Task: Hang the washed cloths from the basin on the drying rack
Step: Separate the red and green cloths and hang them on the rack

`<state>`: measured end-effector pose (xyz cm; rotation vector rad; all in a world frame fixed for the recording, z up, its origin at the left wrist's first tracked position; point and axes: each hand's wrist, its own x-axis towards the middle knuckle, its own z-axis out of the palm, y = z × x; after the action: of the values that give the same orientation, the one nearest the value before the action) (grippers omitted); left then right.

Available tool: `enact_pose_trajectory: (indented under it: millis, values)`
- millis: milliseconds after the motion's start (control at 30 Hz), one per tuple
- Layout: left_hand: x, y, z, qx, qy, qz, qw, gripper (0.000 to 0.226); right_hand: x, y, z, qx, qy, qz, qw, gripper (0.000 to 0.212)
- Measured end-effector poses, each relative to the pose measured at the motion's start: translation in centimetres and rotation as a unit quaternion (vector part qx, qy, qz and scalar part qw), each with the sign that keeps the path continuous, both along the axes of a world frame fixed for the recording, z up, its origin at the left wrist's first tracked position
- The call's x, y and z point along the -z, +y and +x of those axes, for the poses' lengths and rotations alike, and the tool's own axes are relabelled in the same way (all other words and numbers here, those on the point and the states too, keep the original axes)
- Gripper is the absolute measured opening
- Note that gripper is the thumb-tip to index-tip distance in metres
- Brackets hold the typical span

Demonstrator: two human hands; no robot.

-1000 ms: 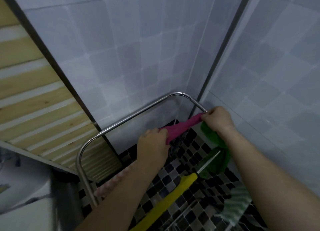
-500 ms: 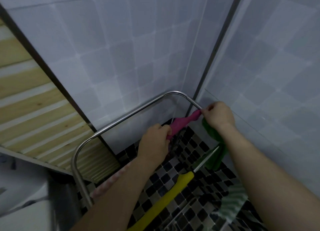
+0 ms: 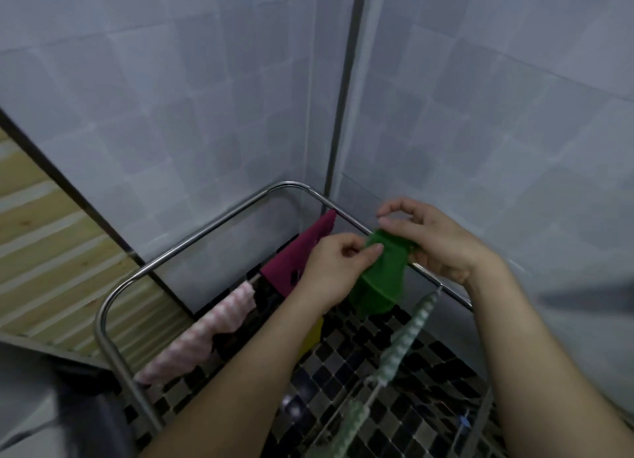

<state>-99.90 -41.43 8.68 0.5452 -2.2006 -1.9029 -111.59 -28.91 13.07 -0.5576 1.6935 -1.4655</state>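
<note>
A steel drying rack (image 3: 212,230) stands in the tiled corner. Over its far rod hangs a magenta cloth (image 3: 296,251), with a pink striped cloth (image 3: 206,337) beside it on the left. A pale green striped cloth (image 3: 403,341) hangs on a nearer rod. Above the rack's right rail both hands hold a green cloth (image 3: 379,279). My left hand (image 3: 338,263) pinches its left edge. My right hand (image 3: 435,241) grips its right side. A yellow cloth (image 3: 314,332) shows just under my left forearm. The basin is out of view.
Pale tiled walls (image 3: 206,97) close in behind and on the right of the rack. A wooden slatted panel (image 3: 44,251) stands at the left. The floor is black and grey mosaic tile (image 3: 429,365). A dark object (image 3: 92,420) sits at the lower left.
Both hands have let go of the magenta cloth, which now hangs spread on the far rod. They now hold the green cloth between them, nearer the right rail.
</note>
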Motion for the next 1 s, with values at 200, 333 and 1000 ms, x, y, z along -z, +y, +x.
enact_pose_trajectory:
  millis: [200, 333, 1000]
  values:
    - [-3.7, 0.2, 1.0, 0.066, 0.052, -0.157, 0.984, 0.013, 0.7, 3.4, 0.6, -0.114, 0.074, 0.055, 0.989, 0.032]
    - [-5.4, 1.0, 1.5, 0.089, 0.062, -0.224, 0.968, 0.015, 1.4, 4.5, 1.2, -0.144, 0.135, 0.149, 0.969, 0.023]
    - [-14.3, 1.0, 7.9, -0.081, 0.221, 0.238, 0.942, 0.024, 0.3, 6.0, 3.5, 0.338, -0.121, -0.062, 0.931, 0.027]
